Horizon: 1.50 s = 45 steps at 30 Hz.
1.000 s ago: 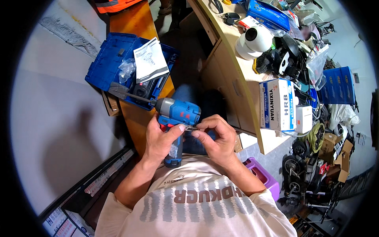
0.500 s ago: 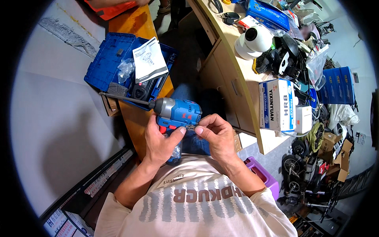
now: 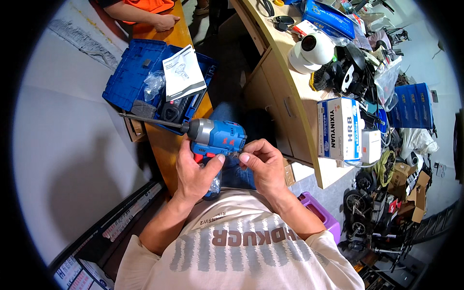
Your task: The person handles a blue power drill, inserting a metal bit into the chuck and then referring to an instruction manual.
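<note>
A blue cordless impact driver [image 3: 222, 133] lies sideways over my lap, its long drill bit [image 3: 152, 121] pointing left. My left hand [image 3: 193, 171] is closed around the driver near its red trigger [image 3: 203, 157], thumb along its side. Against the driver's right end, the thumb and fingers of my right hand [image 3: 267, 166] pinch together; a small metallic bit shows there, too small to name. Clear plastic wraps part of the handle, whose base [image 3: 211, 195] rests near my shirt.
An open blue case [image 3: 124, 79] sits on a wooden bench [image 3: 164, 159], with a paper manual [image 3: 186, 79] across it. Another person's hand [image 3: 166, 22] rests at the bench's far end. To the right, a desk [image 3: 275, 72] carries a white camera [image 3: 316, 48], boxes [image 3: 340, 128] and clutter.
The other person's forearm and hand have come further into view at the top left. My hands and the driver have hardly moved.
</note>
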Available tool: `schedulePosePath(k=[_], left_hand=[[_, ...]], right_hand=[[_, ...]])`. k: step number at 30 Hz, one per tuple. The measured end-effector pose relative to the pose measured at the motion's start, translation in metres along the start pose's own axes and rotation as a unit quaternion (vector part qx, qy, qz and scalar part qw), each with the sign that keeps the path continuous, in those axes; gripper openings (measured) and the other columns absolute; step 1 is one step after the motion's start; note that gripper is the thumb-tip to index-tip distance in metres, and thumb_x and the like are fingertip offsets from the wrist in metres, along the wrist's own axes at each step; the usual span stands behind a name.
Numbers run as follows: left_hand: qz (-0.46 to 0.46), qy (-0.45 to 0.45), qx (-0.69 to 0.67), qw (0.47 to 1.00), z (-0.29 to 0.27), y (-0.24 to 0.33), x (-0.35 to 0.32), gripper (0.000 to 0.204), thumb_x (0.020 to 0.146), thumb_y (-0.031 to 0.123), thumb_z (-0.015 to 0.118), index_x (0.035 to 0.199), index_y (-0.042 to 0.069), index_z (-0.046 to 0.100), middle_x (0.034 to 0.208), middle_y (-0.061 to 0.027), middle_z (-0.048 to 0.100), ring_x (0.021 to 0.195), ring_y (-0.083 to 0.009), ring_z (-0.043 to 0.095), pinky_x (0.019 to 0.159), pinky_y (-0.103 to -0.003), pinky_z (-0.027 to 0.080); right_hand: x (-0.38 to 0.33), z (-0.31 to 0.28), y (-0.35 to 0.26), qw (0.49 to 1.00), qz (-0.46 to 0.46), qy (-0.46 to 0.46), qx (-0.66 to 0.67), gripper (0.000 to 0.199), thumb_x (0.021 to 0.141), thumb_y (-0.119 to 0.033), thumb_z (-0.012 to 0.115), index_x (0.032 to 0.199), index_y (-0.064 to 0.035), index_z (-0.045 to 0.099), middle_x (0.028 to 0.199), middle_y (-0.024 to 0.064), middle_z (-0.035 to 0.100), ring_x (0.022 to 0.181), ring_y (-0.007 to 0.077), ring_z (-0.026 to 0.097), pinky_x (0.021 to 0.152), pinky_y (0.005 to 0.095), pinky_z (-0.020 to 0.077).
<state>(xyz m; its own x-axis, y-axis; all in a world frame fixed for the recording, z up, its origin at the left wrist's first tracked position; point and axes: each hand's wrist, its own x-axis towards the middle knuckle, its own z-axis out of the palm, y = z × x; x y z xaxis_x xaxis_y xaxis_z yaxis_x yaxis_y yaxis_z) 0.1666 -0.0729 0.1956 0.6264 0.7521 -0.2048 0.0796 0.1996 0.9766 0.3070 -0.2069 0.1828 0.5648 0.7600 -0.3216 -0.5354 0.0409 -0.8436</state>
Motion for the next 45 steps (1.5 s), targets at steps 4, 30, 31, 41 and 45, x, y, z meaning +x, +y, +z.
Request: schedulePosePath(k=[4, 30, 31, 41, 45], left_hand=[[-0.006, 0.003, 0.002, 1.0, -0.001, 0.003, 0.001, 0.06, 0.083, 0.012, 0.078, 0.136, -0.002, 0.052, 0.111, -0.0133, 0.068, 0.095, -0.018, 0.069, 0.087, -0.033, 0.058], [-0.018, 0.003, -0.037, 0.999, 0.001, 0.001, 0.001, 0.054, 0.086, 0.015, 0.076, 0.132, -0.001, 0.053, 0.106, -0.0115, 0.069, 0.089, -0.0167, 0.068, 0.083, -0.033, 0.058], [-0.017, 0.005, -0.03, 0.999, 0.001, 0.001, 0.001, 0.054, 0.086, 0.015, 0.076, 0.132, -0.001, 0.053, 0.106, -0.0114, 0.069, 0.09, -0.0164, 0.068, 0.084, -0.033, 0.058], [-0.011, 0.006, -0.008, 1.0, -0.001, -0.006, 0.001, 0.054, 0.086, 0.019, 0.078, 0.131, -0.002, 0.056, 0.108, -0.0116, 0.07, 0.092, -0.0172, 0.068, 0.087, -0.034, 0.057], [-0.019, 0.006, 0.005, 1.0, -0.003, -0.009, 0.002, 0.053, 0.086, 0.02, 0.078, 0.129, -0.002, 0.057, 0.106, -0.0117, 0.071, 0.093, -0.0176, 0.068, 0.088, -0.034, 0.057]], right_hand=[[0.004, -0.004, 0.004, 0.995, 0.054, -0.016, 0.077, 0.013, 0.094, -0.005, 0.078, 0.101, -0.0025, 0.068, 0.089, 0.0045, 0.07, 0.079, 0.0117, 0.065, 0.072, 0.0281, 0.0544], [-0.002, 0.014, -0.006, 1.0, 0.023, 0.009, 0.007, 0.015, 0.093, -0.005, 0.081, 0.095, -0.003, 0.066, 0.087, 0.0052, 0.069, 0.078, 0.0128, 0.064, 0.071, 0.0296, 0.0536], [-0.003, 0.015, -0.006, 1.0, 0.023, 0.013, 0.004, 0.015, 0.093, -0.005, 0.081, 0.095, -0.003, 0.066, 0.087, 0.0053, 0.069, 0.078, 0.0126, 0.065, 0.071, 0.0294, 0.0537], [-0.004, 0.019, -0.006, 0.999, 0.015, 0.034, -0.026, 0.013, 0.092, -0.004, 0.081, 0.094, -0.0034, 0.067, 0.085, 0.0048, 0.07, 0.077, 0.0113, 0.064, 0.07, 0.0279, 0.053], [-0.005, 0.021, -0.006, 0.998, 0.011, 0.037, -0.047, 0.011, 0.093, -0.001, 0.079, 0.095, -0.0022, 0.068, 0.084, 0.0016, 0.069, 0.075, 0.0059, 0.06, 0.066, 0.0236, 0.0489]])
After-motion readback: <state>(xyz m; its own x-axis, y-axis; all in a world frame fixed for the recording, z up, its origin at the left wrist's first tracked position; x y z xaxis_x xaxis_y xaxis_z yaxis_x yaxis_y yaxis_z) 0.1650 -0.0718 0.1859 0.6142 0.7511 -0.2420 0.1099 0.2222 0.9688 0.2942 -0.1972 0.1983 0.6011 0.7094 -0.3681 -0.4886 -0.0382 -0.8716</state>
